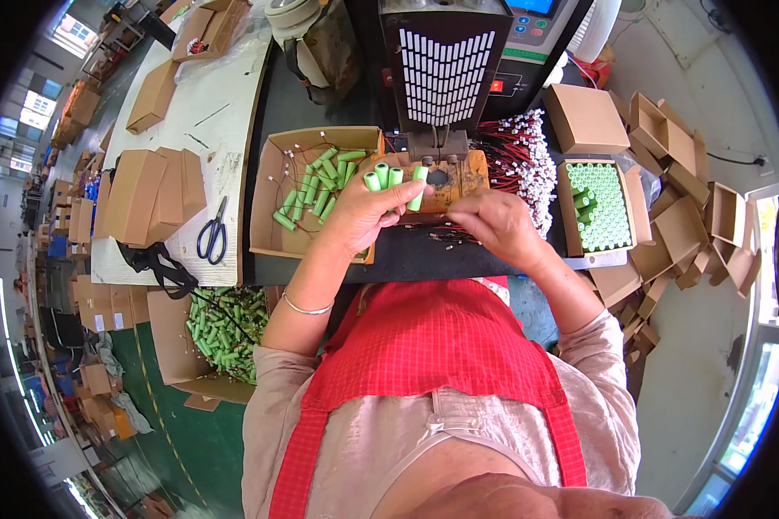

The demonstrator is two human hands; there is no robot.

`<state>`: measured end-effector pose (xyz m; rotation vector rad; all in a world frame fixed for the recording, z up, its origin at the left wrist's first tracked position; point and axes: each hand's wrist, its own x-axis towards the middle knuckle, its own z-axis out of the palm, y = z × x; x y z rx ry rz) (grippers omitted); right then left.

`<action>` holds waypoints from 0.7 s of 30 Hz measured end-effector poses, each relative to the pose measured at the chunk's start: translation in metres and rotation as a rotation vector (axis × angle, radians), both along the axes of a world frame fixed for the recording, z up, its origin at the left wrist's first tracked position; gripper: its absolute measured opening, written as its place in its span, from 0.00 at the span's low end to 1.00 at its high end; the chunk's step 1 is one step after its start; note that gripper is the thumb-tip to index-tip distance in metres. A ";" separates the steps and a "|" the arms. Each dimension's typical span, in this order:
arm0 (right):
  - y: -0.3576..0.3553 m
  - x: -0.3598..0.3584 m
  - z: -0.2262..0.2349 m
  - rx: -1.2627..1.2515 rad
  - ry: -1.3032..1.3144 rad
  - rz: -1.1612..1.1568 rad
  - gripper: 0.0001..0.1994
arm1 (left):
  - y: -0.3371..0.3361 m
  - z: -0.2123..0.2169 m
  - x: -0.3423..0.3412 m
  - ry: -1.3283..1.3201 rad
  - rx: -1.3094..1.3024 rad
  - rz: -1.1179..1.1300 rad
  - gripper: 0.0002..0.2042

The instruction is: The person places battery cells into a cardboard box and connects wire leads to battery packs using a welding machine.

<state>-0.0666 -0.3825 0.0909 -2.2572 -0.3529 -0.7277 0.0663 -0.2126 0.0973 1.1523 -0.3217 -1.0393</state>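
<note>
My left hand (359,212) is closed around several green cylindrical battery cells (381,176). One green cell (418,188) stands out at its fingertips, its top just below the electrodes of a spot welder (438,143). Close by on the right, my right hand (500,227) has its thumb and fingers pinched together in front of the welder's worn orange-brown block (473,176). Whatever those fingers hold is too small or hidden to make out. Behind the block and to its right lies a heap of red and black wires with white connectors (537,164).
Left of the block, an open carton (268,195) holds green cells with wires. A box of upright green cells (604,216) stands right. Scissors (212,232) lie on the white table (234,112). A floor carton (173,346) holds more cells; empty cartons (679,233) pile up right.
</note>
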 end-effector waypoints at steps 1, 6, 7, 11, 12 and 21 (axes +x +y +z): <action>0.001 0.000 0.000 0.000 0.000 0.003 0.05 | 0.000 -0.002 0.002 0.000 0.000 0.003 0.12; 0.011 0.002 0.000 -0.157 -0.102 0.108 0.06 | -0.004 -0.008 0.000 -0.103 -0.011 0.072 0.10; 0.012 0.003 0.000 -0.209 -0.138 0.084 0.07 | -0.005 -0.008 -0.002 -0.103 -0.011 0.072 0.10; 0.015 0.014 -0.010 -0.197 -0.205 -0.161 0.07 | -0.012 -0.011 -0.009 -0.461 0.165 0.114 0.14; 0.016 0.016 -0.016 -0.048 -0.120 -0.238 0.07 | -0.014 -0.015 -0.009 -0.642 0.185 0.155 0.13; 0.023 0.020 -0.018 0.433 0.178 -0.391 0.04 | -0.023 -0.020 -0.012 -1.171 0.067 0.339 0.08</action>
